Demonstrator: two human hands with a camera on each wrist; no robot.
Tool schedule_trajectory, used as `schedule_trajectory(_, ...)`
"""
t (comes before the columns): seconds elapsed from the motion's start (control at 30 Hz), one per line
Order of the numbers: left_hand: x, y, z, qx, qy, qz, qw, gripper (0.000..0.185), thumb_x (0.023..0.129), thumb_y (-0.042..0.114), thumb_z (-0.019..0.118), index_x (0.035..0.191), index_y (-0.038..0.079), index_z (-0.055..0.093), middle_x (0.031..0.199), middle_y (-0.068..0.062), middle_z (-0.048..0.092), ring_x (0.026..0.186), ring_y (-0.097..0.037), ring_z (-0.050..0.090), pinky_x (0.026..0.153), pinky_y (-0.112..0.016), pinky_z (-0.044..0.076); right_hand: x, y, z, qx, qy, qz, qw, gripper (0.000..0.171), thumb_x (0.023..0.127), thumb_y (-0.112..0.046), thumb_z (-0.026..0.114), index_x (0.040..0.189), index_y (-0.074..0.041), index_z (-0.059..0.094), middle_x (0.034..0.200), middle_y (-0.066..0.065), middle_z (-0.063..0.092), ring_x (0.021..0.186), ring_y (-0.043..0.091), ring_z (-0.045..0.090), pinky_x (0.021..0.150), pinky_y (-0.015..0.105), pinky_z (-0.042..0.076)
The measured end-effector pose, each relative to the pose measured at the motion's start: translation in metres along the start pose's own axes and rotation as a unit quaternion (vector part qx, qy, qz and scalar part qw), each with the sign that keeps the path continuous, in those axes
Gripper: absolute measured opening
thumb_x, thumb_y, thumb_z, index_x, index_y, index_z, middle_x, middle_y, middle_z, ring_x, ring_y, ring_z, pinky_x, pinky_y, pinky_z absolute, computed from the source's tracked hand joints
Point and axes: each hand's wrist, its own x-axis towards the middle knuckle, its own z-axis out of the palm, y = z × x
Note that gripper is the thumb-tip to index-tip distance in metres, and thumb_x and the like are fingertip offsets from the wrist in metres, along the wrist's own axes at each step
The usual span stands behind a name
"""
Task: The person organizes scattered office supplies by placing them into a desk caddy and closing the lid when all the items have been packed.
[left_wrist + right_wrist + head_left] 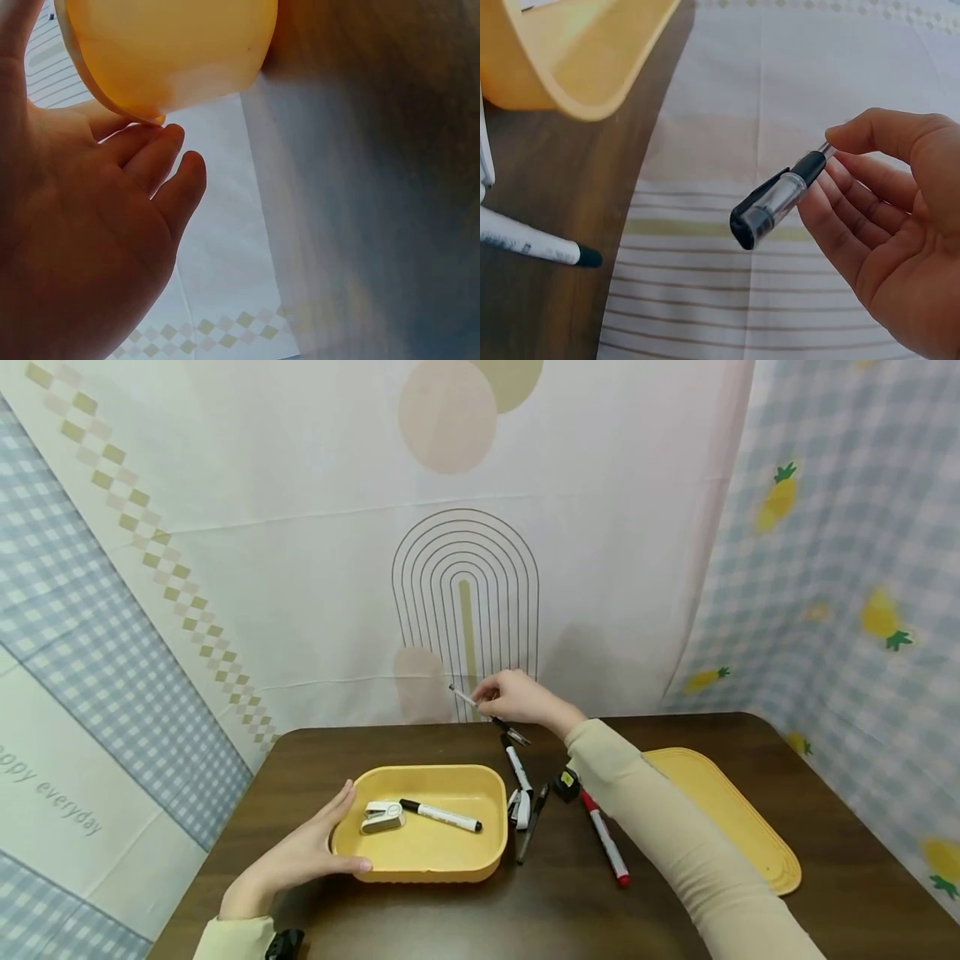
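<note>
My right hand pinches a gel pen between thumb and fingers, raised over the far table edge. The pen has a clear barrel and a black clip end, and hangs slanted. My left hand holds the left end of a yellow bin, its thumb at the near corner and its fingers at the far side. In the left wrist view those fingers touch the outside of the rim. Inside the bin lie a small white stapler and a white marker with black ends.
Right of the bin lie another white marker, a small white-and-black item, a black pen, a black tape measure and a red-capped marker. A yellow tray lies at the right, partly behind my right sleeve.
</note>
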Motion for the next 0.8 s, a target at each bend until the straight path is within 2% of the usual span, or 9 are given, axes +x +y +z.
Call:
schedule_trajectory(0.33, 0.007, 0.000, 0.001, 0.007, 0.003, 0.007, 0.9999, 0.119, 0.077, 0.048, 0.085, 0.160, 0.000, 0.015, 0.168, -0.015, 0.005, 0.150, -0.040, 0.015, 0.113, -0.061, 0.023, 0.009, -0.015, 0.017, -0.027, -0.017, -0.024, 0.999, 0.024, 0.095, -0.012, 0.063, 0.115, -0.007, 0.074, 0.093, -0.001, 0.072, 0.076, 0.011, 0.063, 0.070, 0.028, 0.051)
schedule_trajectory(0.63, 0.000, -0.002, -0.002, 0.004, 0.002, -0.001, 1.0000, 0.117, 0.078, 0.048, 0.085, 0.161, 0.003, 0.016, 0.168, -0.014, 0.007, 0.149, -0.041, 0.016, 0.112, -0.062, 0.024, 0.023, -0.040, 0.041, -0.040, -0.049, -0.065, 0.996, 0.024, 0.094, -0.012, 0.065, 0.115, -0.006, 0.075, 0.097, 0.000, 0.073, 0.084, 0.009, 0.065, 0.076, 0.024, 0.053)
schedule_trajectory(0.8, -0.002, -0.003, -0.004, 0.005, 0.008, -0.004, 0.9999, 0.116, 0.078, 0.047, 0.085, 0.161, 0.002, 0.017, 0.168, -0.015, 0.008, 0.149, -0.041, 0.017, 0.112, -0.062, 0.024, 0.029, -0.055, 0.056, -0.034, -0.069, -0.094, 0.993, 0.024, 0.094, -0.011, 0.065, 0.114, -0.005, 0.075, 0.094, -0.002, 0.073, 0.081, 0.008, 0.065, 0.076, 0.022, 0.052)
